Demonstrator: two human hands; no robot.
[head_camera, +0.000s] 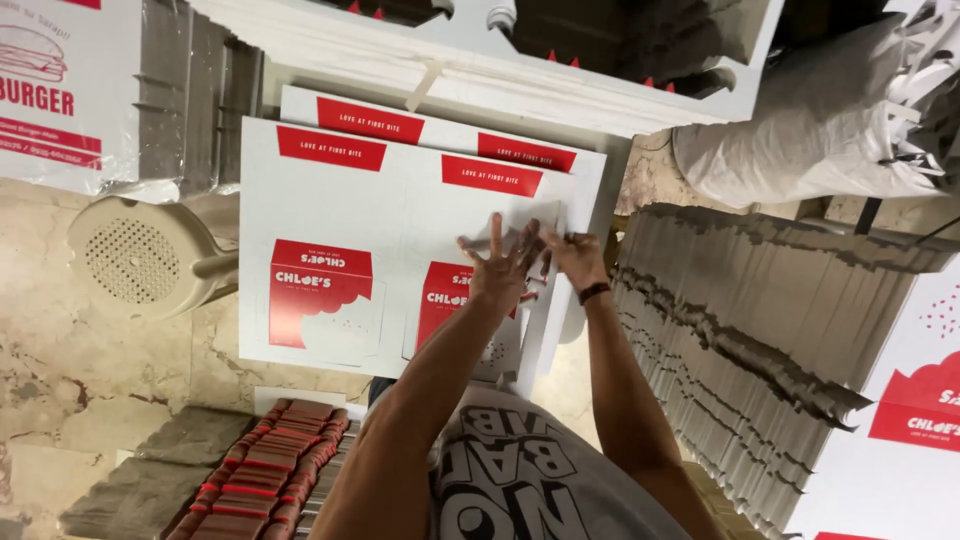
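A large white cardboard sheet printed with red panels lies on top of a stack of like sheets in front of me. My left hand rests on its right part with fingers spread flat. My right hand, a dark band on its wrist, pinches a small white die-cut piece of card at the sheet's right edge. Both arms reach forward from the bottom of the view.
A tall stack of grey-edged flat cards stands at the right. A pile of red-edged folded cards sits at the lower left. A beige fan lies on the marble floor at left. A white sack is at the upper right.
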